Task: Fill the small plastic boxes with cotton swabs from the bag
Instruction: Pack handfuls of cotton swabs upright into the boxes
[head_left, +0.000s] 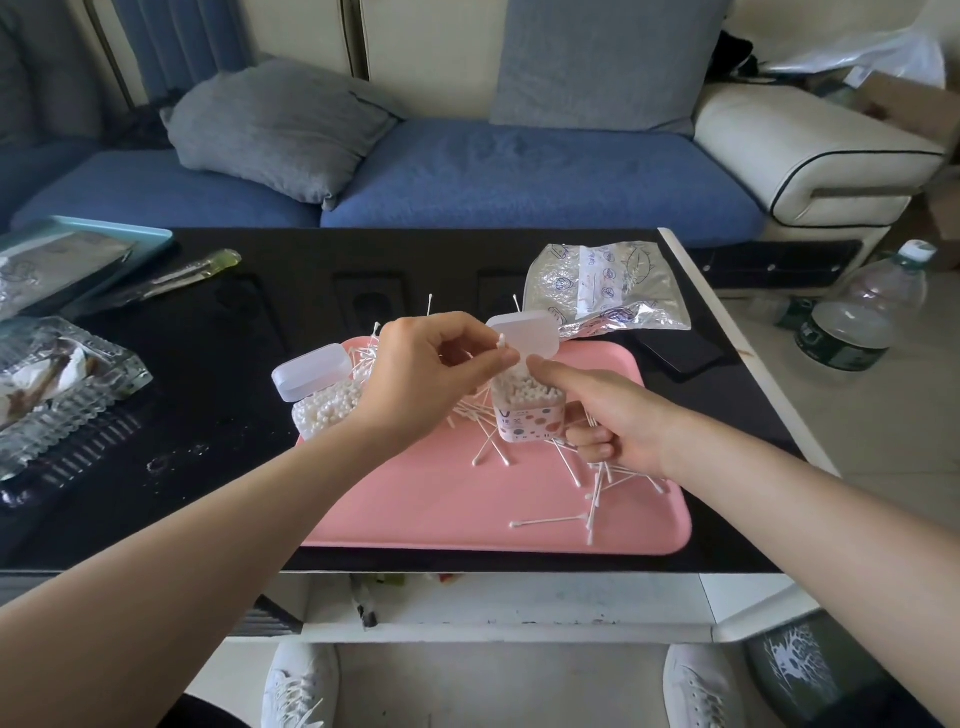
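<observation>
Pink tray (467, 499) has free room in its near left part; loose swabs (545, 521) lie scattered at its right. It sits on a black table (234, 364), with the bag (602, 286) just beyond its far right corner. Left hand (421, 379) pinches 1 cotton swab (501, 342) above the open box (524, 423), which the right hand (613, 421) grips.

A blue fabric sofa (519, 171) with grey cushions (270, 130) and a cream padded armrest (810, 150) stands behind the glossy black bench (260, 322); pale tiled floor (857, 415) lies to the right, in soft daylight.
</observation>
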